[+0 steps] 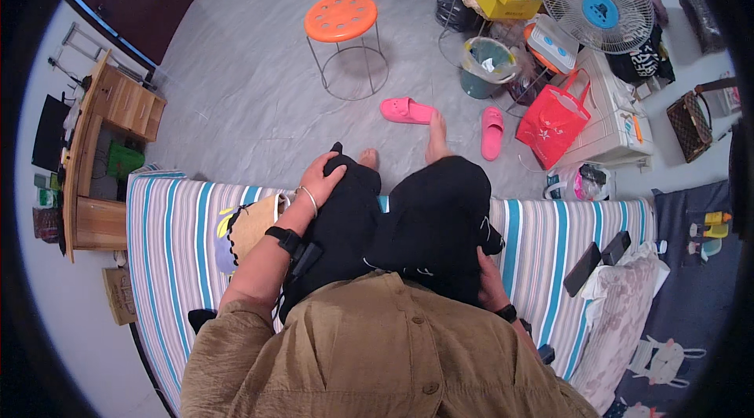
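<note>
Black trousers point(432, 206) cover my lap and legs, with a few thin white marks on them. My left hand point(320, 182) is at the left knee, its fingers closed on the dark cloth, and a small black tip stands up past them. Beside the right thigh, my right hand point(492, 284) grips the edge of the same black cloth; some of its fingers are hidden. Each wrist wears a dark band, and a pale bangle point(309, 197) circles the left one. My bare right foot point(438, 139) is on the floor near a pink slipper point(407, 111).
I sit on a striped bed cover point(542, 249). An orange stool point(342, 19), a second pink slipper point(492, 134), a green bucket point(476, 82), a red bag point(550, 129) and a fan point(597, 10) stand ahead. Left is a wooden desk point(129, 100); two dark flat objects point(583, 269) lie right.
</note>
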The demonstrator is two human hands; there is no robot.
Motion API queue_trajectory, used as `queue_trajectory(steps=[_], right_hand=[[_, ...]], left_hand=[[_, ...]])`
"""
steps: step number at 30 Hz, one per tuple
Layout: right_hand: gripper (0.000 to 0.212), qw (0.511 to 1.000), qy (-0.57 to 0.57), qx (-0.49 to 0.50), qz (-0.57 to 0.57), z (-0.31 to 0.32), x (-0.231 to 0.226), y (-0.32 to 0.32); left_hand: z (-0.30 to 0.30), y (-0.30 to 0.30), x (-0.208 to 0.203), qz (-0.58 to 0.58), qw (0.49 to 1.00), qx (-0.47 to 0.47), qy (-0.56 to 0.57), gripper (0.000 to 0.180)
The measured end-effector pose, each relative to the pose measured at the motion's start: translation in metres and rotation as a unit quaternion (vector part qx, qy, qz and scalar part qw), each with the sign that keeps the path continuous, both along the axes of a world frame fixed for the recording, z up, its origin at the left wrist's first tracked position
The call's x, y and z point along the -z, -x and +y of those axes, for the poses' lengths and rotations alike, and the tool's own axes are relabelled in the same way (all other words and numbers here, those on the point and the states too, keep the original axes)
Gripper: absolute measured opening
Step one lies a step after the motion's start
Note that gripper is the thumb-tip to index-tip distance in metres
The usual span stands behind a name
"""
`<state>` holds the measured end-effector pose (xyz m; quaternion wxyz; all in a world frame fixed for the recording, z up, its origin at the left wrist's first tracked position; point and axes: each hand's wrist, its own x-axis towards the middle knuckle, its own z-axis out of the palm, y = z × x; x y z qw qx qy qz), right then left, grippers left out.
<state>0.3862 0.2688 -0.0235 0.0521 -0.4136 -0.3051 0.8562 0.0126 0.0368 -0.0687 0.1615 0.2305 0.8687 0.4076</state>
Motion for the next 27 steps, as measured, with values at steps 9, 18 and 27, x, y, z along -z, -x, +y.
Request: queue_trajectory(steps=[9,18,27], right_hand=[[0.047,1.0,0.017,-0.004,0.02,-0.004,0.005,-0.008],[0.05,1.0,0.001,-0.012,0.005,-0.006,0.004,-0.005],[0.048,1.0,-0.004,-0.007,-0.004,-0.005,0.004,-0.006]], left_hand=[[0.002,0.007,-0.003,-0.055,0.998,-0.015,-0.004,0.052],[-0.004,-0.002,-0.002,-0.041,0.999,-0.02,-0.004,0.052],[-0.015,-0.016,0.001,0.063,0.998,0.008,-0.015,0.052]])
